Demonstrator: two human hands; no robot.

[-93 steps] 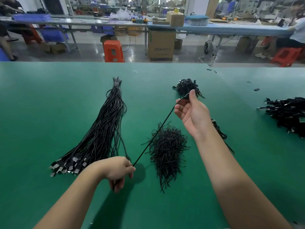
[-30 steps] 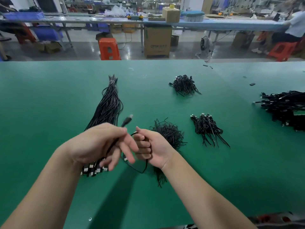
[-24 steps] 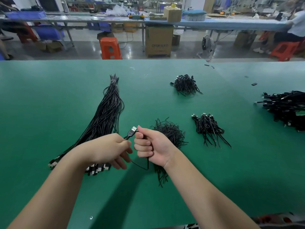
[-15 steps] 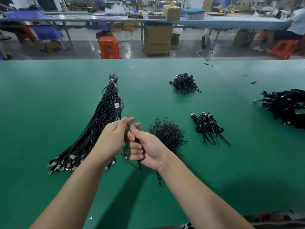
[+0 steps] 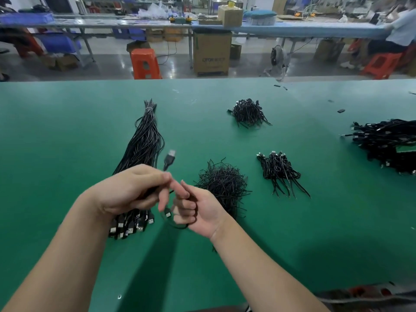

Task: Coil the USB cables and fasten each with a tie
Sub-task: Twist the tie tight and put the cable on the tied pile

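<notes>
1. Two hands work on one cable [image 5: 177, 224] just above the green table [image 5: 67, 136]: the right hand [image 5: 198, 210] has its fingers curled around the small loops, and the left hand [image 5: 130, 190] pinches the loose end, whose plug [image 5: 170, 157] sticks up, blurred
2. The loops can spring open if the right hand loosens before a tie is on
3. The free plug can catch in the long bundle of cables [image 5: 144, 143] under the left hand, and pull others out
4. No tie is in either hand; reaching to the pile of ties [image 5: 222, 183] near the right hand can let the coil slip
</notes>
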